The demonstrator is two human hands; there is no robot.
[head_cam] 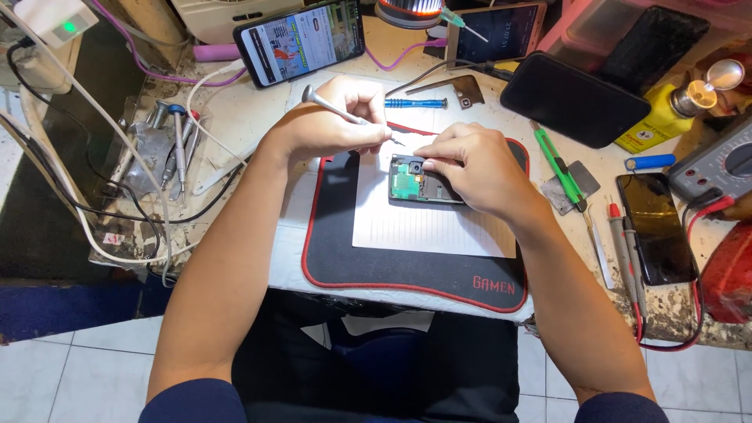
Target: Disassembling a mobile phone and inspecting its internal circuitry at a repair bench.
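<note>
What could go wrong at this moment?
The screwdriver in the left hand has its tip close to the opened phone; a slip might scratch the exposed green board. The right hand alone steadies the phone on loose paper, so it could slide.

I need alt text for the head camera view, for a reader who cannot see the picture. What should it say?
Seen from above, a person's left hand holds a thin metal screwdriver while the right hand steadies an opened phone lying on white paper over a black red-edged mat. Other phones, tools and cables crowd the workbench.
</note>
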